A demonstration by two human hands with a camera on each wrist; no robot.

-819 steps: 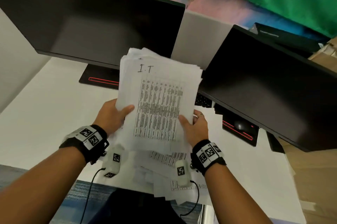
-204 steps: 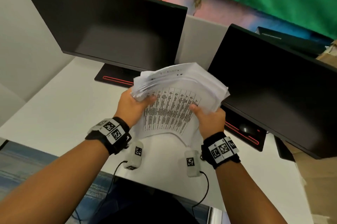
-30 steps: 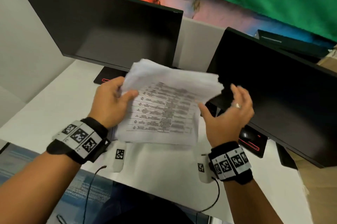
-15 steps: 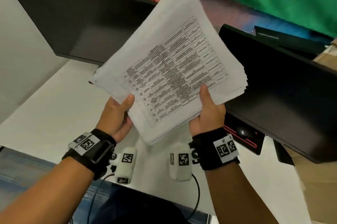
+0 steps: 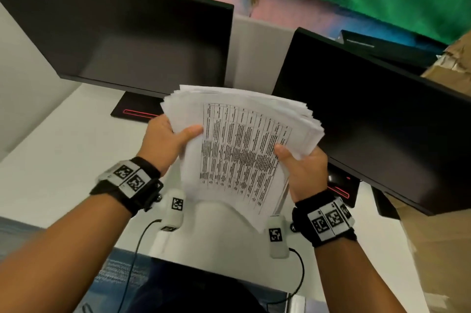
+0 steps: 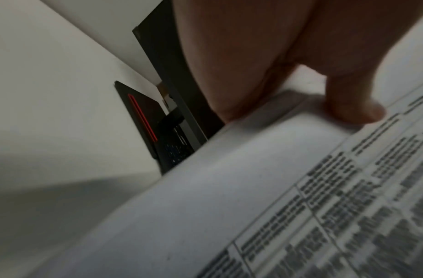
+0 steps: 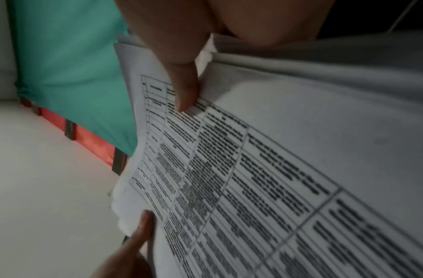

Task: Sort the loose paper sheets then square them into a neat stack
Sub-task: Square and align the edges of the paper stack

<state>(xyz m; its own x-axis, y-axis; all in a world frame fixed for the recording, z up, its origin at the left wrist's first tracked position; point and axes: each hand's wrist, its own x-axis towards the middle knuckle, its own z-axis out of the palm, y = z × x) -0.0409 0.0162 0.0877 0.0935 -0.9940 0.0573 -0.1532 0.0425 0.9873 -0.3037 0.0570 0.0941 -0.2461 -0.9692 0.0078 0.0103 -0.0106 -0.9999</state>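
A thick stack of white paper sheets [image 5: 242, 149] with a printed table on top is held in the air above the white desk [image 5: 63, 160]. Its far edges fan out unevenly. My left hand [image 5: 173, 137] grips the stack's left edge, thumb on the top sheet and fingers hidden underneath. My right hand [image 5: 298, 165] grips the right edge the same way. In the left wrist view my left thumb [image 6: 353, 105] presses the top sheet [image 6: 277, 206]. In the right wrist view my right thumb [image 7: 182, 84] lies on the printed table [image 7: 253, 178], with the left thumb [image 7: 144, 225] at the far edge.
Two dark monitors stand behind the stack, one at the left [image 5: 132, 40] and one at the right [image 5: 369, 114], each on a black base with a red stripe [image 5: 137, 111]. Cardboard [image 5: 438, 249] lies at the right. Cables hang from my wrist cameras over the desk's near edge.
Half a second ago the stack was raised high and tilted toward the monitors. It has come down and turned, and both hands now hold its side edges lower, over the desk.
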